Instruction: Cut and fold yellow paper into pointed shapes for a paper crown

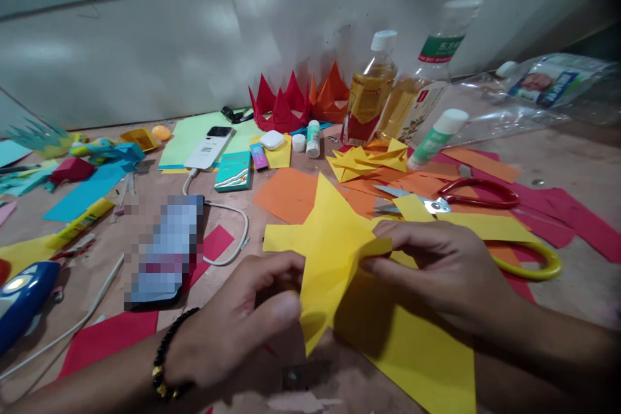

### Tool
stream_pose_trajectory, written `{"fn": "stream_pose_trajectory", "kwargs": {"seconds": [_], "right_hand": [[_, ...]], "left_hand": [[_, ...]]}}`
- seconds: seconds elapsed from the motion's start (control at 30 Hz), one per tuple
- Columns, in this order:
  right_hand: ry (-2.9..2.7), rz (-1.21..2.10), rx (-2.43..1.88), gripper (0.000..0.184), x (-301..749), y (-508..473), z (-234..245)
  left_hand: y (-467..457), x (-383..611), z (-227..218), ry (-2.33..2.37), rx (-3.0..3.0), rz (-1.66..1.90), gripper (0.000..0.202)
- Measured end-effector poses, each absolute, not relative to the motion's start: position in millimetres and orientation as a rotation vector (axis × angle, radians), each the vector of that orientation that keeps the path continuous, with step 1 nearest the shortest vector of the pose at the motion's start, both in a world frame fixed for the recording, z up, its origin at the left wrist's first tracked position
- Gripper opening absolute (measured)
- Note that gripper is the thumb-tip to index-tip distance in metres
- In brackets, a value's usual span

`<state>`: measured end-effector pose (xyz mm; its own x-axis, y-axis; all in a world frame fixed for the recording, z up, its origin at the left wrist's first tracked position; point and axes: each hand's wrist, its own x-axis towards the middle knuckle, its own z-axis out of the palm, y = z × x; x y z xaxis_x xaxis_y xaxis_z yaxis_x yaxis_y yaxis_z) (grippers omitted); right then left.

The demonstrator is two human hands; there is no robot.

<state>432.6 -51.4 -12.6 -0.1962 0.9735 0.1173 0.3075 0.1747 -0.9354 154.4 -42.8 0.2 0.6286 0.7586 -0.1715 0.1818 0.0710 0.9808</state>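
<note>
A folded piece of yellow paper (327,239) with a pointed top stands between my hands, above the table. My right hand (436,265) pinches a narrow flap at its right side between thumb and fingers. On the other side, my left hand (247,310), with a black bead bracelet (162,356) at the wrist, curls around the paper's left edge; some of its fingertips are hidden behind it. Below lies a flat yellow sheet (417,343). Scissors (439,206) with red and yellow handles rest on paper pieces just beyond my right hand.
A phone (167,252) and a white cable (245,220) lie left of centre. Red (279,103) and orange (330,94) paper crowns stand near the wall. Drink bottles (369,90), a glue stick (436,139) and folded yellow paper (366,162) occupy the back right. A blue tool (26,301) sits far left.
</note>
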Motion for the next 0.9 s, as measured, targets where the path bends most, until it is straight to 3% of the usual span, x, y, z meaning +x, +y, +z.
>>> {"fn": "stream_pose_trajectory", "kwargs": {"seconds": [0.1, 0.13, 0.17, 0.23, 0.3, 0.33, 0.5, 0.67, 0.9], "right_hand": [[-1.645, 1.063, -1.279, 0.022, 432.3, -47.5, -14.0], [-1.688, 1.050, -1.243, 0.021, 432.5, -45.8, -15.1], [-1.750, 1.016, -1.195, 0.017, 433.0, -44.1, -16.3], [-1.925, 0.912, -1.128, 0.010, 435.2, -41.5, -18.8], [-2.136, 0.770, -1.127, 0.015, 438.9, -40.2, -19.8], [-2.245, 0.672, -1.121, 0.017, 441.0, -40.0, -19.4], [-2.746, 0.314, -0.774, 0.021, 446.4, -41.0, -6.6], [-2.974, 0.283, -0.589, 0.014, 443.9, -45.7, 7.6], [-3.000, 0.356, -0.618, 0.027, 442.5, -48.3, 5.9]], "left_hand": [[-41.2, 149.7, -6.8, 0.817, 1.806, 0.693, 0.099], [-39.7, 149.3, -7.7, 0.859, 2.028, 0.705, 0.105], [-37.9, 149.4, -8.1, 0.883, 2.246, 0.685, 0.098], [-34.6, 150.8, -8.1, 0.830, 2.540, 0.603, 0.060], [-32.6, 152.7, -8.1, 0.724, 2.637, 0.489, 0.026], [-32.2, 153.5, -8.1, 0.700, 2.655, 0.468, 0.018], [-32.9, 155.5, -5.4, 0.518, 2.798, 0.449, 0.024], [-37.6, 156.3, -3.0, 0.350, 2.888, 0.357, 0.026], [-42.9, 155.2, 0.4, 0.365, 2.936, 0.305, 0.030]]}}
